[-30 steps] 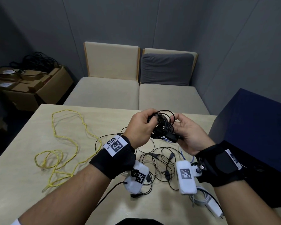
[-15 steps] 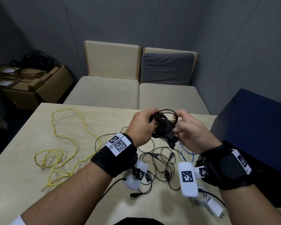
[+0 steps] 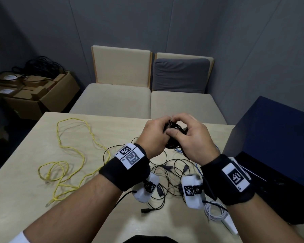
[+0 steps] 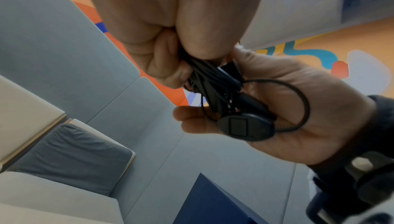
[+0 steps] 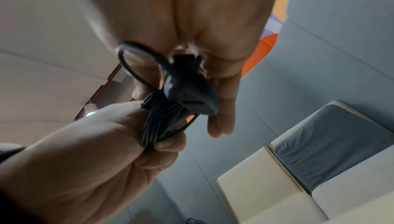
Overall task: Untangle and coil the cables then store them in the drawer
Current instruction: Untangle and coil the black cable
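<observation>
Black cable coil [image 4: 215, 82] between left hand [image 3: 154, 135] and right hand [image 3: 193, 139] (fingers [image 3: 182, 118] curled).

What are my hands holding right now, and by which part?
A coiled black cable bundle: the left hand grips its gathered strands, the right hand cups the end with the round disc.

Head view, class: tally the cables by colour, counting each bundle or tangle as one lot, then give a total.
Yellow twisted cable: 1
Black: 2, a black coiled cable bundle and a black loose cable tangle
White coiled cable: 1
Thin blue cable: 1
Total: 5
</observation>
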